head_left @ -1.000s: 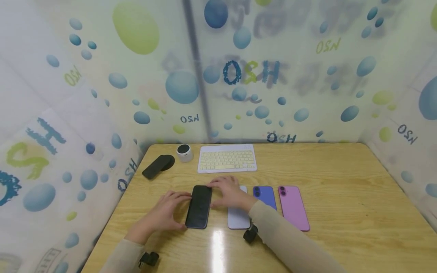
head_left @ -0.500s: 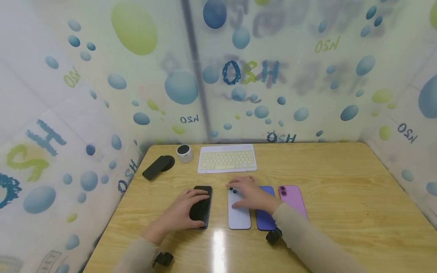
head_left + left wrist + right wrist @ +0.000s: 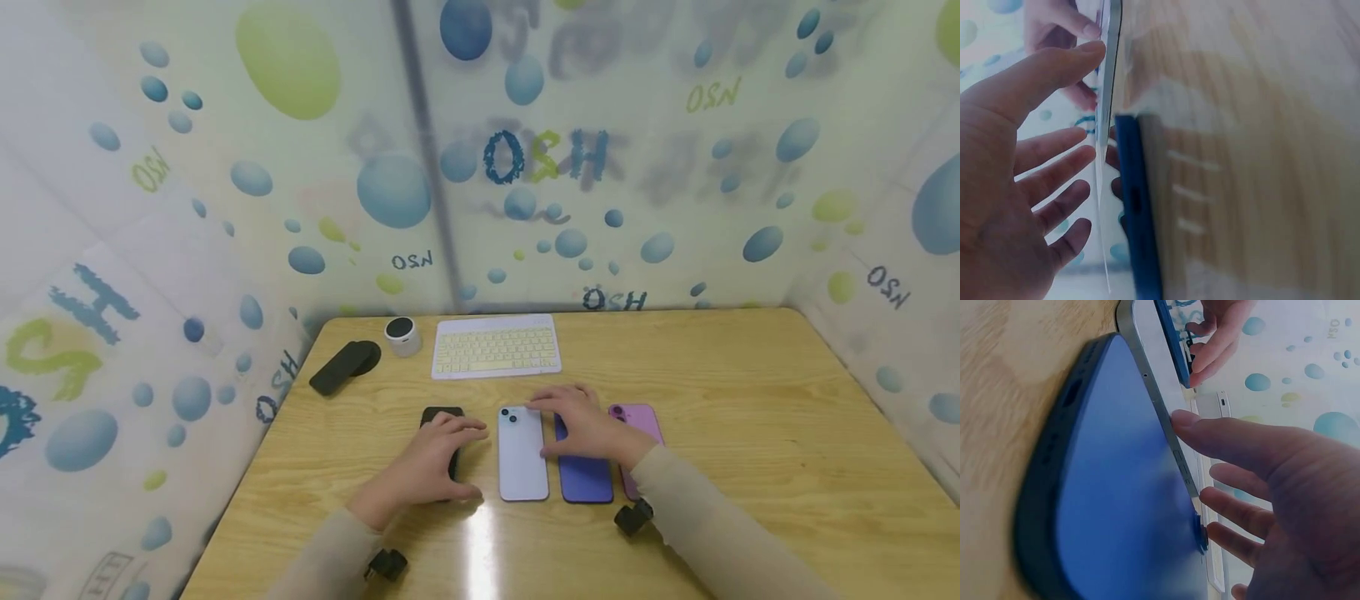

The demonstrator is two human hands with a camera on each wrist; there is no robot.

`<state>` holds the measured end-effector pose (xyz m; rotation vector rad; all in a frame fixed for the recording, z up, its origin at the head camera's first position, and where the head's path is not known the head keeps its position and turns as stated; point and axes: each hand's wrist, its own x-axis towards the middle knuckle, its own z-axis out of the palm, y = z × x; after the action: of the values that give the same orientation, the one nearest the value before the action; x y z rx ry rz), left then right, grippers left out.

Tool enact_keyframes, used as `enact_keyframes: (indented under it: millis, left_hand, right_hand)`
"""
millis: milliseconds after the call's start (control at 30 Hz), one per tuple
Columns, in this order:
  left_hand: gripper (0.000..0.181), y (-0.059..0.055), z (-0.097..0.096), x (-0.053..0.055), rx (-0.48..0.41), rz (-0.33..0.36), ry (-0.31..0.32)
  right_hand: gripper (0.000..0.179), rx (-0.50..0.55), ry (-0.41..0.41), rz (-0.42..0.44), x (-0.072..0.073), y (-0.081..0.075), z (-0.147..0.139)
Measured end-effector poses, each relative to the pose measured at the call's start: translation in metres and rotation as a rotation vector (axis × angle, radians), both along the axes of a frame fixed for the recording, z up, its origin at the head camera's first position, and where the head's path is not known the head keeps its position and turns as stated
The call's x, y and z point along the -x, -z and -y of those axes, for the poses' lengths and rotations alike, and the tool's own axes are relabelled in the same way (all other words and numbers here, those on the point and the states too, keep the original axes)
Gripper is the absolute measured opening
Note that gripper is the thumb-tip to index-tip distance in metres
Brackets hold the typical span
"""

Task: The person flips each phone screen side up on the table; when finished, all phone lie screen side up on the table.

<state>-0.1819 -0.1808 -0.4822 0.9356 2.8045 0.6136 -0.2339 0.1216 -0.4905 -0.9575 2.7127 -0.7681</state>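
Observation:
Several phones lie in a row on the wooden table. My left hand point(image 3: 423, 462) reaches over the dark phone point(image 3: 455, 467), its thumb and fingers spread apart toward the pale phone point(image 3: 522, 467) beside it. In the left wrist view these fingers are extended with nothing between them. My right hand point(image 3: 591, 427) is above the blue phone point(image 3: 585, 483), hiding its upper part. Its thumb and fingertips are right at the pale phone's right edge; the right wrist view shows the thumb point(image 3: 1204, 428) overlapping that edge. Behind the right wrist lies a pink phone point(image 3: 643, 415), partly covered.
Farther back stand a white keyboard point(image 3: 495, 346), a small white cylinder with a dark top point(image 3: 403, 337) and a black slab leaning on a round black base point(image 3: 345, 367). Patterned curtains point(image 3: 525, 250) enclose the table point(image 3: 750, 400) at the back and sides.
Both hands have shifted right: the left from the dark phone's sides across it, the right from beside the dark phone past the pale phone to its right edge. The phones have stayed put.

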Motion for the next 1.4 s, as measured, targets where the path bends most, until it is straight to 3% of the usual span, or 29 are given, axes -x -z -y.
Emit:
enact_keyframes:
  millis: [333, 700, 1000, 1400]
  left_hand:
    - [0.077, 0.008, -0.017, 0.004, 0.019, -0.001, -0.012]
    - [0.079, 0.007, -0.026, 0.002, 0.067, -0.040, -0.035]
    - [0.086, 0.001, -0.031, 0.000, 0.113, -0.032, -0.054]
    - [0.088, 0.003, -0.030, -0.002, 0.140, -0.056, -0.058]
  right_hand:
    - [0.073, 0.000, -0.012, 0.016, 0.001, 0.006, -0.005]
    - [0.076, 0.006, -0.006, 0.018, 0.003, 0.007, -0.002]
    - [0.078, 0.026, 0.030, 0.047, 0.002, 0.007, 0.002]
    - [0.074, 0.108, 0.123, 0.123, -0.001, 0.007, 0.006]
